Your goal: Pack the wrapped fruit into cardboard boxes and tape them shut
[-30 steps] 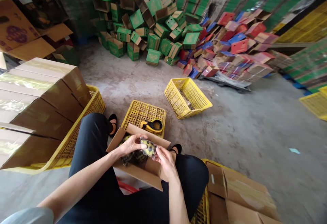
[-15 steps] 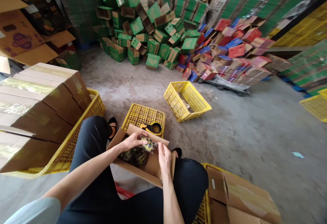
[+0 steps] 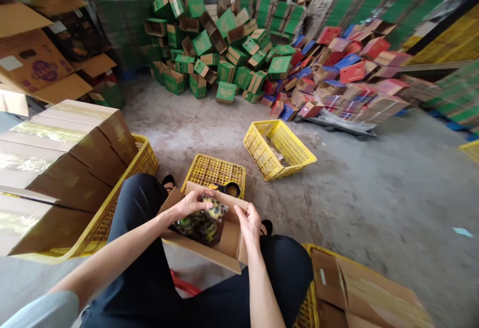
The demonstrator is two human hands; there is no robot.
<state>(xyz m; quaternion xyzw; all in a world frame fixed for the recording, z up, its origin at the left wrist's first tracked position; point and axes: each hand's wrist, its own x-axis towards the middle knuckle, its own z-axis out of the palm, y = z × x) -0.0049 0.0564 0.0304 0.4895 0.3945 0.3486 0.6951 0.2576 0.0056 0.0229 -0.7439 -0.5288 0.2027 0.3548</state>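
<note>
An open brown cardboard box rests on my lap, filled with yellow-and-dark packets. My left hand is closed on one yellow packet at the top of the pile. My right hand grips the box's right flap, fingers curled over its edge. Just beyond the box, a yellow tape dispenser lies on an upturned yellow crate.
Sealed brown cartons fill a yellow crate at my left. More cartons sit in a crate at my right. A tilted yellow crate lies on the concrete floor ahead. Green boxes and red-blue boxes are heaped behind.
My right hand let go of the packet and moved right onto the box flap. My left hand pushed the packet down toward the pile. The view tilted up slightly.
</note>
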